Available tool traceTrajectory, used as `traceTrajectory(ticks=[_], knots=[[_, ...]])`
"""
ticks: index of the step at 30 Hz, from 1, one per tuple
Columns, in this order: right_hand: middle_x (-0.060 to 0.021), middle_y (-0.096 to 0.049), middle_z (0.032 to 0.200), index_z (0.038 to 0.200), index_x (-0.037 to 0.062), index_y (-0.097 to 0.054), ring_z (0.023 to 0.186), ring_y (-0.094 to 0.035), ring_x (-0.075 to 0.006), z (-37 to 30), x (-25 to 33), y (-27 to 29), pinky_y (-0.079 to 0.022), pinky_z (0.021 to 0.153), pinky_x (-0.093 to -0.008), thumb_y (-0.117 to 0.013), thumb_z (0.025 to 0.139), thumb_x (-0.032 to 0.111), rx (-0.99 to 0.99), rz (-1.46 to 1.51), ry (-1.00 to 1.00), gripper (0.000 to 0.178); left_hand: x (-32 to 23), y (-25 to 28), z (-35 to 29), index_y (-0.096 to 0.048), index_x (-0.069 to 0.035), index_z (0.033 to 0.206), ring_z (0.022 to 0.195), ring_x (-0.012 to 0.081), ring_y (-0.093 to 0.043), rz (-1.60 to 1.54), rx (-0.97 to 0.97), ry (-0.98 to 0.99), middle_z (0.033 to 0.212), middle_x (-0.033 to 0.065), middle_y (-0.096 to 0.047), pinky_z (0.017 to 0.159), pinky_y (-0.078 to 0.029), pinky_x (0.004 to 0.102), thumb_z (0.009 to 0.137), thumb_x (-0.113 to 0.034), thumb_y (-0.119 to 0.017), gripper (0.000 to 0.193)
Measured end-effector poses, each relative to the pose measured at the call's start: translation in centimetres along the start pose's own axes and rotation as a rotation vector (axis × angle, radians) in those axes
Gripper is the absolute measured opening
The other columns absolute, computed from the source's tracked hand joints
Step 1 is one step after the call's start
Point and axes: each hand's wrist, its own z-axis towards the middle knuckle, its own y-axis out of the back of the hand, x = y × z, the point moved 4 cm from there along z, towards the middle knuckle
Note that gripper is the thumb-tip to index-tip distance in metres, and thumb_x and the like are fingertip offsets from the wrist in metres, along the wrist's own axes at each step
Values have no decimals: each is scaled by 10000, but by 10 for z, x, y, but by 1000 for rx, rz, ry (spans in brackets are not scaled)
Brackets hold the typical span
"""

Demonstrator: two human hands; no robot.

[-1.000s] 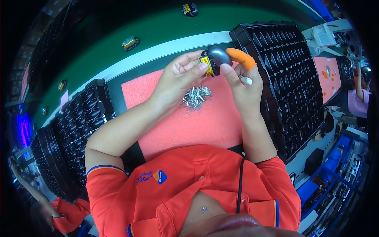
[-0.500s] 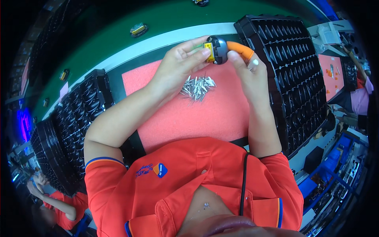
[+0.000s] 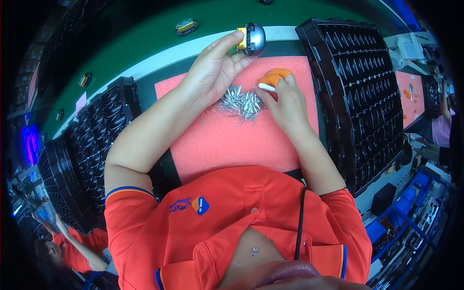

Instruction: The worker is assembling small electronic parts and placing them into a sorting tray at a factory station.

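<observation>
Above the far edge of a pink foam mat (image 3: 237,150), my left hand (image 3: 217,65) is closed on a small device with a rounded grey casing (image 3: 256,39) and a yellow block (image 3: 241,39) on its side. My right hand (image 3: 286,104) is lower, at the right edge of a pile of thin silvery metal pins (image 3: 241,104) on the mat. Its fingers are pinched together, with orange covers (image 3: 275,76) and a white wrap (image 3: 267,87) at the fingertips. What lies in that pinch is too small to make out.
A black moulded tray (image 3: 357,96) stands at the right; more stacked black trays (image 3: 101,116) are at the left. Beyond the mat runs a green conveyor belt (image 3: 140,38) with several similar devices, one a yellow-topped device (image 3: 187,26). A co-worker in red (image 3: 79,246) sits at lower left.
My right hand has left the device and come down to the pins, its fingers now pinched. My left hand has lifted the device slightly away and left. The belt devices have shifted right.
</observation>
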Motion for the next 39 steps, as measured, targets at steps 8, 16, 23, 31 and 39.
traceTrajectory(ticks=[8, 16, 23, 31, 39], knots=[[-139, -558, 963, 898, 7, -626, 813, -622, -310, 11, 10, -2, -488, 689, -397, -692, 797, 180, 77, -80, 59, 211, -2, 0, -1, -409, 15, 1237, 1041, 204, -616, 53, 82, 3, 1182, 189, -545, 859, -543, 255, 966, -317, -486, 435], [-143, -583, 916, 995, -1, -574, 785, -624, -286, 21, -9, 5, -479, 676, -365, -632, 862, 151, 54, 35, 164, 211, -4, -8, -12, -471, -21, 1208, 830, 102, -604, 269, 94, -11, 1128, 154, -592, 676, -490, 210, 998, -359, -394, 405], [-75, -668, 847, 1061, 20, -628, 777, -634, -139, 8, -26, 46, -471, 688, -271, -598, 904, 163, -50, 655, -416, 213, 7, -29, -27, -412, -69, 1310, 723, 69, -533, 623, 294, 12, 1036, 76, -506, 643, -450, 195, 901, -202, -607, 472], [-18, -525, 999, 948, 26, -643, 719, -455, -66, -6, 7, 65, -387, 627, -214, -673, 823, 31, -261, 593, 44, 128, 15, -39, -33, -423, -58, 1282, 1024, 123, -535, 659, 371, -77, 1157, 70, -511, 847, -482, 273, 838, -102, -691, 520], [-42, -536, 939, 951, 33, -668, 732, -497, -100, -2, 16, 68, -410, 643, -225, -696, 814, 56, -255, 474, 188, 141, 11, -39, -33, -433, -49, 1286, 1106, 135, -508, 622, 356, -45, 1196, 65, -500, 961, -429, 285, 837, -103, -691, 521]])
